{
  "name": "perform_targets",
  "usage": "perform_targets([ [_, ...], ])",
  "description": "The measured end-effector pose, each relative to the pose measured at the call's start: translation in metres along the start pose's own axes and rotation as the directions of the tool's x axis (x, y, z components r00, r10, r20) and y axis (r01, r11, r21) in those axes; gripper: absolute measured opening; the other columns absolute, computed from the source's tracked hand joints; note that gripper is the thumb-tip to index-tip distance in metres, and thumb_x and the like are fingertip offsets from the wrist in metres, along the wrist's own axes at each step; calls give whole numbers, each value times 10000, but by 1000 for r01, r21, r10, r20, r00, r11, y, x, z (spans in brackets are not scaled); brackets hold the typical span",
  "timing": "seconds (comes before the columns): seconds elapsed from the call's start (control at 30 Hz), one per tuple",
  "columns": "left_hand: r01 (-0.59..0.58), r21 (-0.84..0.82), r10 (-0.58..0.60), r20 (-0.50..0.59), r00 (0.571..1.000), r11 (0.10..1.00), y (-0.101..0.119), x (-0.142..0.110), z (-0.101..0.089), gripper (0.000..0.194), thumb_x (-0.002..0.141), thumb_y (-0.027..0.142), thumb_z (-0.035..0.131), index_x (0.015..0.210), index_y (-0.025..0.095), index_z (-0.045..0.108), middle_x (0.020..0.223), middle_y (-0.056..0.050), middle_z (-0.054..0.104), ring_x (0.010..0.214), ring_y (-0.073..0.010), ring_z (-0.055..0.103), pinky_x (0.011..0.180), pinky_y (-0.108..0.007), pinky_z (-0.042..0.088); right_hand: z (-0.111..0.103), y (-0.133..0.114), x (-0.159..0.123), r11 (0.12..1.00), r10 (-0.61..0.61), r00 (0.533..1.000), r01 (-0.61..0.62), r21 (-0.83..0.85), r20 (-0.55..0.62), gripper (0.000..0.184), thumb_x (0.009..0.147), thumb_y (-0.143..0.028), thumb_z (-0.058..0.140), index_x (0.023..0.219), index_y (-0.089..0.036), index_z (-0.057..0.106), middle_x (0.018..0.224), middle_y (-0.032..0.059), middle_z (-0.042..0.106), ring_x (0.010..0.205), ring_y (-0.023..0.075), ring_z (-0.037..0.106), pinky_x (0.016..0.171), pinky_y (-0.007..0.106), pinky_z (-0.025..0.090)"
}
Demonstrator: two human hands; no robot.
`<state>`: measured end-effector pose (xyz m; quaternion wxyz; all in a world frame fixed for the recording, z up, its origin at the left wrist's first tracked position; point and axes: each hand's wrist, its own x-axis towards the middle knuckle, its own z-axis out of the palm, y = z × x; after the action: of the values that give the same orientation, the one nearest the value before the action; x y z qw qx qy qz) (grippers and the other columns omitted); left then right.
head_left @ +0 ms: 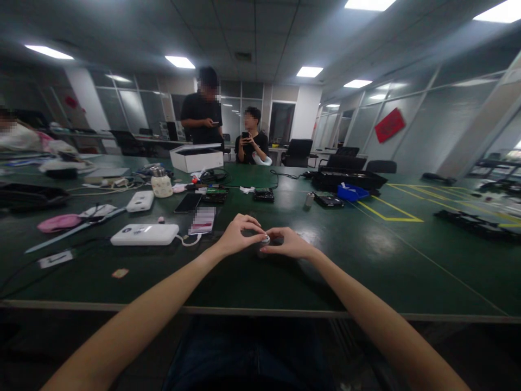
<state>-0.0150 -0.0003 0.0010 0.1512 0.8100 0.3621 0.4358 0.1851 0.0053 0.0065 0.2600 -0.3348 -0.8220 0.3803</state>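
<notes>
In the head view, two bare arms (142,307) come closest, reaching over the edge of the green surface (345,266). At their ends, the left hand (241,234) and the right hand (290,243) meet around a small can (262,248). The can is between the two sets of fingers and looks upright, with a shiny top.

The right fingers have a hold on the can, with the thumb low on its side. The left thumb comes up to the top of the can, and the left fingers curl above it. I cannot tell if they pinch it too, because the can is small and mostly hidden.

To the left of the fingers lie a white power bank (144,234) and a phone (203,220). Past the fingers, off to the right, stands another can (310,199), just beside a black box (329,200). A blue tray (352,192) is farther right.

I think the step in hand is holding the can with one hand while the other hand minds its top. The next move seems to call for a soft, steady hold from the right fingers, and small, careful moves from the left ones, so the can does not tip.
</notes>
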Motion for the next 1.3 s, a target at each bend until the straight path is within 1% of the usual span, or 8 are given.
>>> perform_targets([
  [0.3, 33, 41, -36, 66, 997, 999, 0, 3, -4, 142, 738, 374, 679, 813, 275, 746, 1011, -34, 625, 1027, -215, 495, 913, -359, 392, -1, 1, 0, 999, 8, 1000, -8, 31, 11, 418, 653, -385, 741, 975, -135, 650, 915, 57, 694, 882, 203, 640, 842, 357, 480],
  [0.4, 87, 69, -83, -60, 995, 994, -11, 12, -8, 222, 771, 432, 627, 860, 266, 743, 973, -35, 647, 978, -208, 509, 865, -342, 406, 0, -1, -1, 1000, 17, 1000, -17, 26, -7, 422, 647, -363, 750, 981, -126, 649, 925, 65, 694, 886, 203, 639, 856, 360, 474],
  [0.53, 204, 269, -127, -278, 952, 941, -42, 20, -7, 264, 771, 458, 611, 843, 248, 753, 876, -63, 658, 897, -222, 493, 824, -352, 390, 0, -4, -1, 998, 32, 999, -32, 49, 7, 417, 650, -351, 751, 988, -132, 645, 939, 62, 692, 886, 197, 640, 858, 356, 477],
  [0.67, 253, 407, -181, -209, 961, 877, -73, 15, -1, 236, 751, 452, 624, 788, 265, 763, 793, -70, 665, 825, -232, 477, 741, -340, 382, 0, -5, -1, 998, 45, 999, -45, 42, 0, 408, 654, -341, 750, 983, -126, 642, 925, 64, 691, 877, 191, 638, 862, 355, 473],
  [0.8, 234, 439, -202, -119, 972, 867, -85, 10, 3, 192, 733, 417, 648, 793, 275, 763, 739, -61, 690, 790, -234, 496, 702, -319, 376, 0, -4, -1, 997, 59, 998, -59, 50, 11, 411, 659, -322, 750, 994, -116, 632, 947, 77, 685, 891, 192, 635, 868, 353, 470],
  [0.97, 227, 361, -194, -124, 973, 905, -61, 15, -3, 207, 768, 415, 624, 840, 272, 755, 835, -49, 695, 846, -220, 526, 772, -336, 387, 1, -1, 0, 997, 53, 999, -53, 62, 6, 399, 648, -332, 755, 964, -121, 633, 898, 60, 689, 849, 184, 641, 839, 341, 478],
  [1.17, -19, 139, 15, 33, 999, 990, -14, 9, -12, 169, 745, 388, 674, 859, 284, 744, 920, -20, 655, 962, -203, 496, 862, -331, 385, 1, 1, 0, 996, 29, 1000, -30, 89, 12, 390, 649, -337, 752, 955, -128, 630, 866, 45, 679, 820, 177, 636, 803, 328, 484],
  [1.3, -63, 123, 53, 83, 995, 990, -5, 4, -11, 146, 744, 360, 683, 851, 283, 744, 943, -26, 637, 977, -208, 478, 873, -348, 381, 1, -1, -1, 994, 26, 1000, -28, 101, 17, 389, 652, -342, 748, 951, -124, 630, 860, 46, 673, 817, 175, 632, 800, 328, 482],
])
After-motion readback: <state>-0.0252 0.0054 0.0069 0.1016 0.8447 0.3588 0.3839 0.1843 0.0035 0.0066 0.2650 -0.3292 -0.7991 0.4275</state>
